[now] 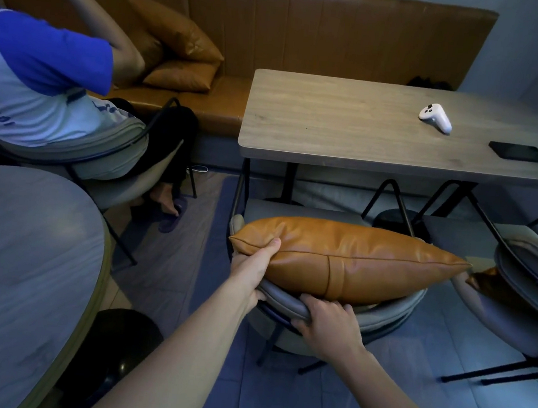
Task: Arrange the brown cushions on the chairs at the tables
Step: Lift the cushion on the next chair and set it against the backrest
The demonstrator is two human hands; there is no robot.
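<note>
Fingers (274, 245) of the left hand (252, 267) pinch the cushion's (354, 260) left end, propping it upright on the chair (381, 314), while the right hand (328, 323) curls over the backrest, probably to steady it.

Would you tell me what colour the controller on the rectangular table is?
White, with small dark buttons; the controller shows clearly in the head view.

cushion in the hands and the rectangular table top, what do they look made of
The cushion looks like tan leather or faux leather: a smooth, slightly glossy skin with soft creases and stitched seams; which of the two cannot be told. The rectangular table top looks like pale wood or a wood-look laminate, matte, with visible grain lines.
</note>
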